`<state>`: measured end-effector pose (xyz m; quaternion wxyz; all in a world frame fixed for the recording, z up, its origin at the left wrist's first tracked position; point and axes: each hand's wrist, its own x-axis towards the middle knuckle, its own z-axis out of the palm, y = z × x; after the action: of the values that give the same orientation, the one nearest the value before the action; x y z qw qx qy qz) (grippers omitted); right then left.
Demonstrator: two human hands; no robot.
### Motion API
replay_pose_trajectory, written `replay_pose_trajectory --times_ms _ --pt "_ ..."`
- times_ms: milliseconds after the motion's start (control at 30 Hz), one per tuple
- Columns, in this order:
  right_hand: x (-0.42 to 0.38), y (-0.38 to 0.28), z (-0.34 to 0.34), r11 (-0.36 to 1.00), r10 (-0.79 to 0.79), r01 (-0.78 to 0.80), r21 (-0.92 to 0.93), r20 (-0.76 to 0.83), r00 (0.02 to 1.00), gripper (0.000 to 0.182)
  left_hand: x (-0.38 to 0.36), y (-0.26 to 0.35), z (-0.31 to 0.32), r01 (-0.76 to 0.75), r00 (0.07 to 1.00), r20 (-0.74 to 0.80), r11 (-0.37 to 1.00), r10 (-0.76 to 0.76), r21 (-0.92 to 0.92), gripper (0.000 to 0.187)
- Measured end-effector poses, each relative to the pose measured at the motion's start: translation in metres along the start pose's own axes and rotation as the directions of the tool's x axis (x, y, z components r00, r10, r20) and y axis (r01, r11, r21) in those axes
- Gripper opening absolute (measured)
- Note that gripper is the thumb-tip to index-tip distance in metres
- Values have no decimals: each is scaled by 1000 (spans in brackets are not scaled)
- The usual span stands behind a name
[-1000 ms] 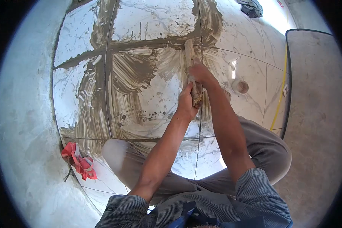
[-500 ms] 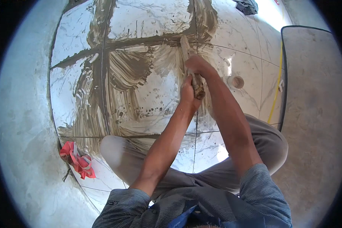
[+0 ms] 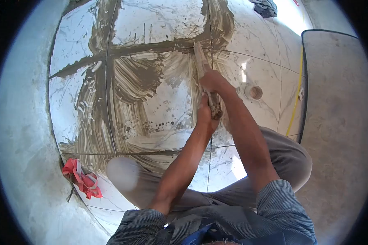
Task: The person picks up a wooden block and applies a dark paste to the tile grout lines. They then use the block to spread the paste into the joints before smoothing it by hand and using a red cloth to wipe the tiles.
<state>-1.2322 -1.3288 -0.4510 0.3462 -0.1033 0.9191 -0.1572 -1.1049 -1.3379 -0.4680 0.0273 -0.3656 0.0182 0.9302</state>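
Note:
A long, pale tool [image 3: 200, 56] smeared with grout lies along a seam between tiles, its far tip near a crossing of joints. My right hand [image 3: 212, 81] is closed around its middle. Closer to my body, my left hand [image 3: 206, 111] grips its near end, where a brown, caked lump [image 3: 216, 112] shows. Beneath and left of the tool, a marbled white tile [image 3: 167, 100] carries wide brown-grey streaks and spots. More grout [image 3: 151, 48] runs along the dark joints.
A red bag or cloth [image 3: 82, 179] lies at lower left. A round hole or cup-like shape [image 3: 255, 92] is right of my hands. A dark cloth [image 3: 265, 8] sits at the top, a yellow line [image 3: 295, 102] and a grey, dark-edged slab [image 3: 335, 106] at right.
Both hands and the tool's near end have moved slightly toward my body, while the tip stays near the joint crossing. The view has shifted a little.

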Motion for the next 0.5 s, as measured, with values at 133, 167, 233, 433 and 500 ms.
replay_pose_trajectory --times_ms 133,167,233,433,500 --pt "47 20 3 861 -253 345 -373 274 928 63 16 15 11 -13 1000 -19 996 15 93 29" --pt "53 20 -3 884 -266 335 -326 238 934 66 19 17 15 -22 1000 -2 995 23 100 29" --pt "35 15 0 903 -273 329 -276 220 936 70 4 11 23 -23 1000 -10 996 24 85 28" --pt "37 7 2 990 -104 102 -100 -16 994 35 9 16 19 -43 999 12 976 42 211 36" --pt "55 18 -13 925 -310 328 -191 115 944 64 10 25 22 -48 999 0 916 53 397 40"
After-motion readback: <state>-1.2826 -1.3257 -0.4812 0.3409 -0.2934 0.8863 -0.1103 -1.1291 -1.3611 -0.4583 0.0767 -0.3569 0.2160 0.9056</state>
